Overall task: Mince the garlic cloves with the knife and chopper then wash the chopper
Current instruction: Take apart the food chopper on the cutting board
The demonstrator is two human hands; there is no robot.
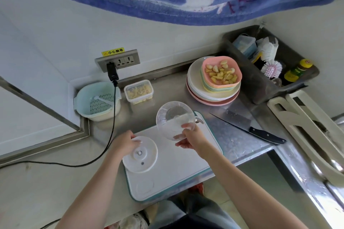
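I'm looking down at the steel counter (242, 141), and both hands are busy over the white cutting board (173, 171). My right hand (189, 138) has the clear chopper bowl (175, 119) lifted off the board and tipped so its mouth faces the camera; the thumb hooks over the near rim and the fingers curl beneath the base, a firm grasp. There's a pale smear of minced garlic clinging to the inside wall, near the rim by the thumb.

My left hand (124, 142) sits on the far-left edge of the white chopper lid (140, 154), fingers curled over the rim and gripping it. The lid is over the near-left part of the board; I can't tell if it's resting flat or just raised.

The knife (249, 129) lies on the counter right of the board, black handle pointing right, blade tip toward the bowl, apart from both hands. At the back, a pink dish of garlic cloves (221, 74) tops a stack of plates (212, 96). Left of that stands a small clear box (138, 92) holding pale pieces, and further left a pale blue strainer basket (97, 101) in the corner. A black cable (111, 128) runs down from the wall socket (119, 60) past the basket. A dark tray (290, 83) at far right holds brushes and a bottle.
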